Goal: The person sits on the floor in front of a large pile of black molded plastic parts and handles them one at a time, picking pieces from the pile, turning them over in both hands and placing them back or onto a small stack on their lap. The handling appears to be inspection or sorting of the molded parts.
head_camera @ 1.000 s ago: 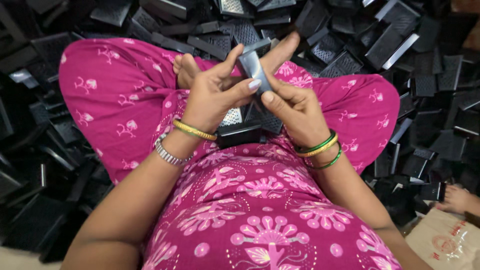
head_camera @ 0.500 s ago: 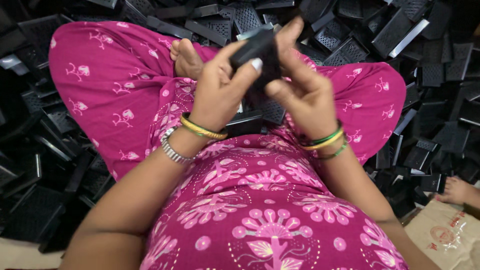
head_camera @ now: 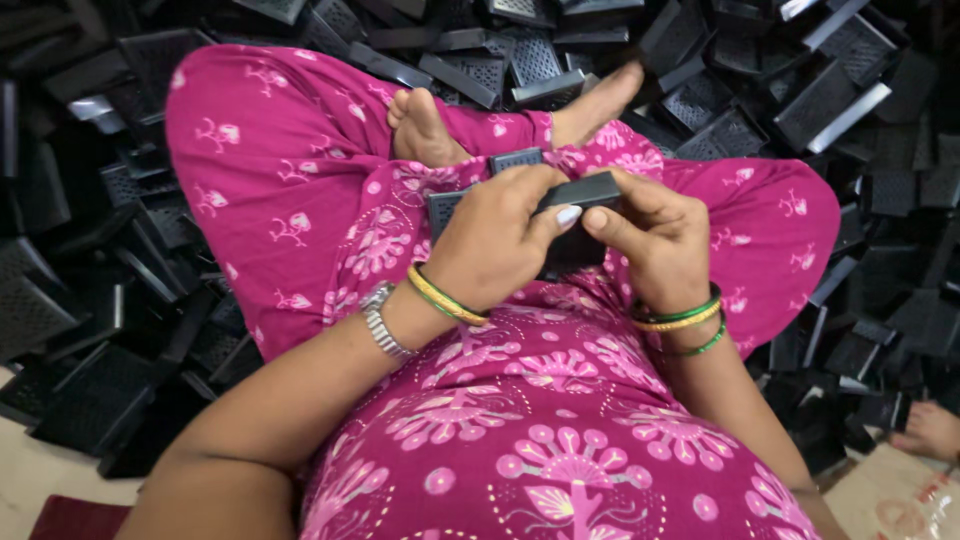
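- Black plastic part, likely light and stiff, sits over the lap, best held by its long edges.
- Left hand and right hand both clasp it, thumbs meeting.
- Similar black parts lie piled all around.

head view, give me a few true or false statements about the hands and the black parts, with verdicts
1. Both hands grip one black plastic part over the lap. True: the left hand and right hand both hold it.
2. The left wrist is bare. False: it wears a silver watch and a yellow bangle.
3. The pile of black parts lies around the person's crossed legs. True.
4. The right wrist wears green and yellow bangles. True.
5. The person wears shoes. False: a bare foot shows.
6. The part is held flat against the floor. False: it is held above the lap.
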